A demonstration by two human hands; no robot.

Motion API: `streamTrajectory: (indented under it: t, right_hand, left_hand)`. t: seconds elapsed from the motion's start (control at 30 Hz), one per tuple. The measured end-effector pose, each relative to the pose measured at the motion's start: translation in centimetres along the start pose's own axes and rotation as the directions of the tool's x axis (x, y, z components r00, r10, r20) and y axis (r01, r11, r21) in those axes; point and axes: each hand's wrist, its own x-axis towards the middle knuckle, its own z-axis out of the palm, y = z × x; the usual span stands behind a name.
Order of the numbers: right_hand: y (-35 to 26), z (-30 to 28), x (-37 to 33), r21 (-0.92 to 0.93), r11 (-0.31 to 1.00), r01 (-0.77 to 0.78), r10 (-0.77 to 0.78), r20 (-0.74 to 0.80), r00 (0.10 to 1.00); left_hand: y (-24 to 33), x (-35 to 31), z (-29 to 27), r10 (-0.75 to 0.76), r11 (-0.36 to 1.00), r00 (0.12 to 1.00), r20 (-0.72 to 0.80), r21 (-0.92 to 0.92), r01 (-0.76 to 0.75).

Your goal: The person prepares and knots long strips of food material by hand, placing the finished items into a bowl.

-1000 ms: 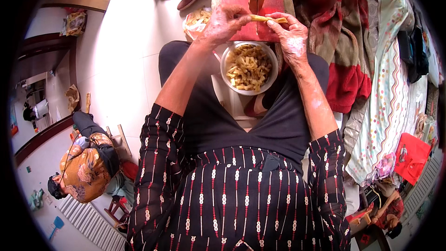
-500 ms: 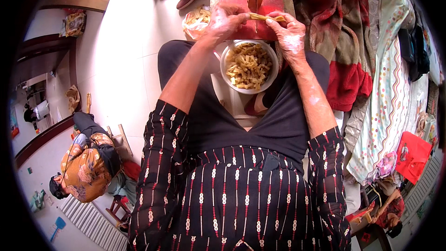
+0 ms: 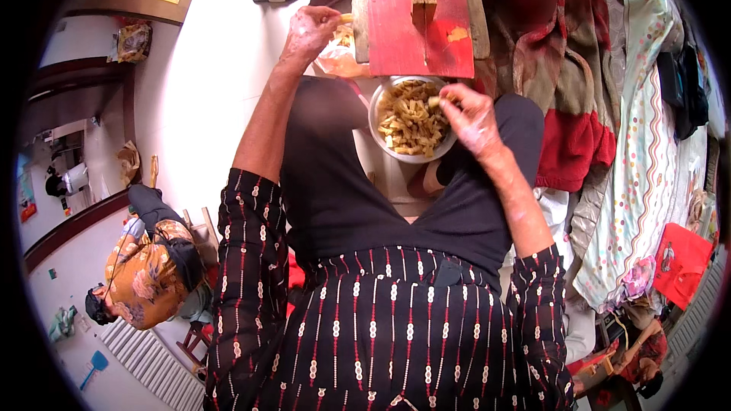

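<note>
A: Where is the strip [image 3: 346, 18], and how does it lie?
B: At the fingertips of the left hand [image 3: 312, 33], off the tabletop's [image 3: 392, 38] 9 o'clock edge. Its long axis runs roughly level, 9 to 3, with the free end toward 3 o'clock.
A: So that hand is pinched narrow?
B: Yes, on the strip. The right hand [image 3: 469, 116] is narrow as well, thumb and fingers closed on a short piece [image 3: 435, 101] over the bowl's [image 3: 373, 118] 2 o'clock side. Too little of that one shows to tell its axis.
A: What does the bowl hold?
B: A heap of cut yellow-brown pieces [image 3: 407, 120], pointing every which way. It sits at the tabletop's 6 o'clock end, between the knees.
A: Any other container?
B: A thin bag [image 3: 339, 66] at the tabletop's 8 o'clock, with pale strips inside.
A: And on the tabletop?
B: A wooden block [image 3: 423, 9], and a flat orange scrap [image 3: 458, 34] at its 4 o'clock.
</note>
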Motion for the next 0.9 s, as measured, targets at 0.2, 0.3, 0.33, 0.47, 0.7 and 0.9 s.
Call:
streamTrajectory:
  t: [0.2, 0.3, 0.33, 0.47, 0.7, 0.9]
  right_hand:
    - [4.8, 3.2, -2.5, -0.245, 0.941, 0.234, -0.127, 0.383, 0.915]
    - [4.0, 2.2, -2.8, -0.297, 0.93, 0.215, -0.117, 0.317, 0.941]
    - [3.5, 1.6, -2.7, -0.276, 0.941, 0.196, -0.123, 0.263, 0.957]
    - [0.0, -0.9, -3.8, -0.09, 0.989, 0.114, -0.103, 0.12, 0.987]
    - [-2.7, -2.2, -9.9, 0.238, 0.963, -0.128, 0.137, -0.023, 0.99]
    - [-1.9, -2.1, -10.6, 0.34, 0.928, -0.152, 0.18, -0.054, 0.982]
  left_hand:
    - [-7.9, 1.7, -1.5, 0.376, 0.826, 0.923, -0.082, 0.481, -0.293]
    - [-4.0, -0.8, -2.4, 0.518, 0.768, 0.84, -0.161, 0.519, -0.374]
    - [-1.3, -2.1, -2.9, 0.434, 0.84, 0.879, -0.197, 0.44, -0.317]
    - [1.6, -12.0, -5.9, 0.306, 0.867, 0.94, -0.15, 0.452, -0.21]
    - [-12.2, -39.7, -6.7, -0.299, 0.896, 0.932, -0.204, 0.276, 0.348]
    - [-12.3, -53.4, -3.9, -0.821, 0.571, 0.502, 0.273, 0.391, 0.722]
